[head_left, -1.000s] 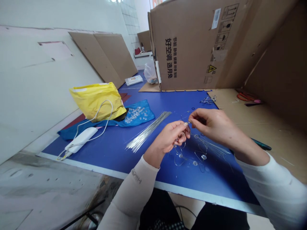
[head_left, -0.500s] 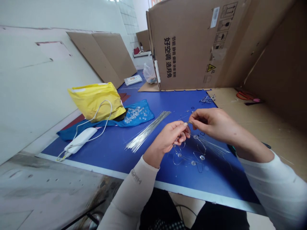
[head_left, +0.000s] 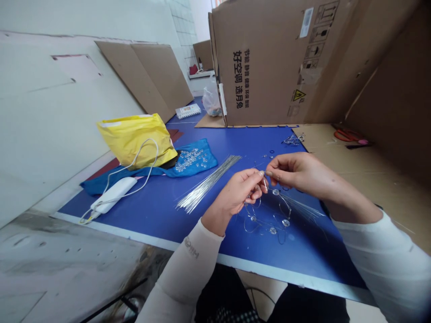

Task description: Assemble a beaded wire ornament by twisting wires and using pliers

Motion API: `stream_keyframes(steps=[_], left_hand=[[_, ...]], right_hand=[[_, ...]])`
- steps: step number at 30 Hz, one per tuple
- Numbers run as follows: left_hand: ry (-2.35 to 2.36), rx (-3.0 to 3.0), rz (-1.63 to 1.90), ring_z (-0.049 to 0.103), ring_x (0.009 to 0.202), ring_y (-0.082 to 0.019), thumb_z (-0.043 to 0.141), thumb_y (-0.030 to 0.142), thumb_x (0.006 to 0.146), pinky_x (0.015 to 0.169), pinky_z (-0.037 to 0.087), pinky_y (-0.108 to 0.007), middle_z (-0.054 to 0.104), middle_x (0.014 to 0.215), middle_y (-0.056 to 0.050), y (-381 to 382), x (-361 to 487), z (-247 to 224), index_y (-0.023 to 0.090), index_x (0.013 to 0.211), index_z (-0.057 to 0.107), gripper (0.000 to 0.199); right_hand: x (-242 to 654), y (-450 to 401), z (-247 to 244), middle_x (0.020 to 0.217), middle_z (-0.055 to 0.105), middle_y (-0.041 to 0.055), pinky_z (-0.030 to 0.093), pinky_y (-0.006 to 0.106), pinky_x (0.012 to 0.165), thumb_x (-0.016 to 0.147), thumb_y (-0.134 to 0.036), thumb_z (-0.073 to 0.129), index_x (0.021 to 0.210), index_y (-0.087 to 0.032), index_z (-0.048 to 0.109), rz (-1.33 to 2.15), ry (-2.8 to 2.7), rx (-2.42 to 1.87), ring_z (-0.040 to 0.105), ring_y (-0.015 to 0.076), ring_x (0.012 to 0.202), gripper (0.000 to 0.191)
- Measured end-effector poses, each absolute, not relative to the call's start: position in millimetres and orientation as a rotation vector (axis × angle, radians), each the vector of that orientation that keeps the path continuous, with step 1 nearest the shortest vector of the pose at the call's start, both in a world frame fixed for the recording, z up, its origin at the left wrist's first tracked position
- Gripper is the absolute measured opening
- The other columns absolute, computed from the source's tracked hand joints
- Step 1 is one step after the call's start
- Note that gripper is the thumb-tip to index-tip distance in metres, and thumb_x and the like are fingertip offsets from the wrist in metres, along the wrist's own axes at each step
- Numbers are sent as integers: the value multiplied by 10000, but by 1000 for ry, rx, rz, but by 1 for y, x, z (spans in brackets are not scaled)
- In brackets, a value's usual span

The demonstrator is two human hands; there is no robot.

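Blue tabletop [head_left: 151,215] beneath, left hand [head_left: 244,189] and right hand [head_left: 298,172] pinch thin, silvery, clear-beaded wire [head_left: 276,192], probably light, springy, best held between beads [head_left: 286,223].

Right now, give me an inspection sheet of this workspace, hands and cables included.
Surface: blue tabletop, cardboard sheet at right.
Work pieces: beaded wire loops by the hands; wire bundle; clear beads on blue cloth.
Clutter: yellow bag, orange-red handles.
Hands: left hand holds the loops; right hand pinches beside it, contents too small to tell.
Cables: white cable crosses bag and white box.
Surroundings: large carton behind; folded cardboard against pale wall.
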State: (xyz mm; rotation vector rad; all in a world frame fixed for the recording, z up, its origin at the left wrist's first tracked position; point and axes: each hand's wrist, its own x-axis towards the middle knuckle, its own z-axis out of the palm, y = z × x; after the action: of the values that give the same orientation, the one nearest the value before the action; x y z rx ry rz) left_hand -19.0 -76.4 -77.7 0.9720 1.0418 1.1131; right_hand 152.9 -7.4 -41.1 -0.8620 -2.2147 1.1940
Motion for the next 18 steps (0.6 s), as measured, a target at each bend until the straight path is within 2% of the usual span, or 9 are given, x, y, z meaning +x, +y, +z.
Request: stream_keyframes(steps=[6,18], left_hand=[[1066,983,1121,416,423,-17,497,221,1011,387,194,-159,595,638,2,-78,-18,-75,146,762,579,274],[1005,997,1116,379,436,-15,550,203,953,398,198,-163,607,686,0,-79,-21,-75,149,797,603,174]], right_hand=[[154,-3,-43,559,595,-17,303,235,435,784,-447,722,706,-189,683,1262,-2101,-959,425,82,466,273],[153,-3,-42,573,614,-5,324,251,465,768,-474,728,695,-204,679,1218,-2063,-998,445,96,488,285]])
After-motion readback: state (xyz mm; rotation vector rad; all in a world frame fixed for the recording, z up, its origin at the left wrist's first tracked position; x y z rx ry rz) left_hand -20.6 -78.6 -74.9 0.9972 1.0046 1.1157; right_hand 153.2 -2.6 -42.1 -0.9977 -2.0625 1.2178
